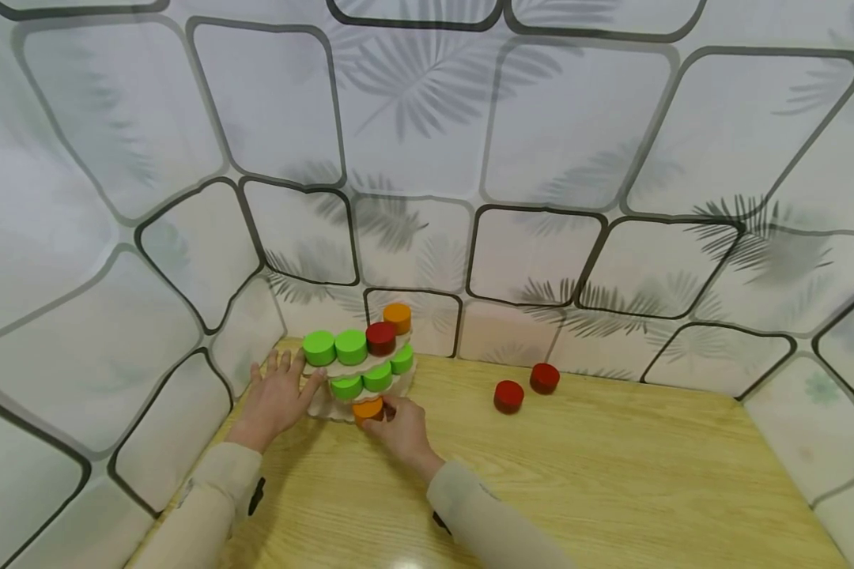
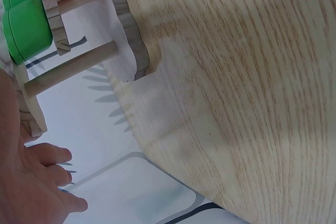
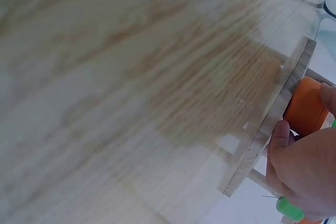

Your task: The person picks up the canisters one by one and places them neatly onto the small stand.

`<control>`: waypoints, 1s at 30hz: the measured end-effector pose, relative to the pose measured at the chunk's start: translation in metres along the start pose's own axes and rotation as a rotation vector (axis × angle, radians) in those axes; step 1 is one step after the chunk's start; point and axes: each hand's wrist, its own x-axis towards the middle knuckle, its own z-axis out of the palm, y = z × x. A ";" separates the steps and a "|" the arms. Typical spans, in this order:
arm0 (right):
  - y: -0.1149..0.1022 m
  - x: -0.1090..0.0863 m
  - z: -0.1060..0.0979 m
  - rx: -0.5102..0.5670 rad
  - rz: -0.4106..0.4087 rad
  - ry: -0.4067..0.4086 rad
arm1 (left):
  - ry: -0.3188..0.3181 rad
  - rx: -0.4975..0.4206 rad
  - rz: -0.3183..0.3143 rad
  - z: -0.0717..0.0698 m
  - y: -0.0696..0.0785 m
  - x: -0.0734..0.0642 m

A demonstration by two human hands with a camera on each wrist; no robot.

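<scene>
A small wooden tiered rack (image 1: 330, 408) with wavy edges and round posts stands at the table's back left. Its top tier bears two green round blocks (image 1: 334, 346), a red round block (image 1: 380, 338) and an orange round block (image 1: 397, 318). Three green round blocks (image 1: 377, 377) sit on the middle tier. My right hand (image 1: 402, 431) pinches another orange round block (image 1: 367, 410) between thumb and fingers at the bottom tier; the right wrist view shows this orange block (image 3: 306, 107) against the wooden board. My left hand (image 1: 276, 399) rests at the rack's left end, fingers extended.
Two red round blocks (image 1: 508, 397) (image 1: 544, 378) lie apart from the rack on the wood-grain table (image 1: 612, 474), near the back wall. Patterned white walls (image 1: 413, 237) with leaf prints enclose the table at the back, left and right.
</scene>
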 end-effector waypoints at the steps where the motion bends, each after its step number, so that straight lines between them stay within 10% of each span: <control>1: 0.000 0.000 0.001 -0.001 0.002 0.001 | 0.001 0.000 0.000 0.000 0.000 0.000; 30: 0.002 0.001 0.008 -0.002 -0.008 0.033 | -0.011 -0.004 0.001 0.000 -0.001 0.000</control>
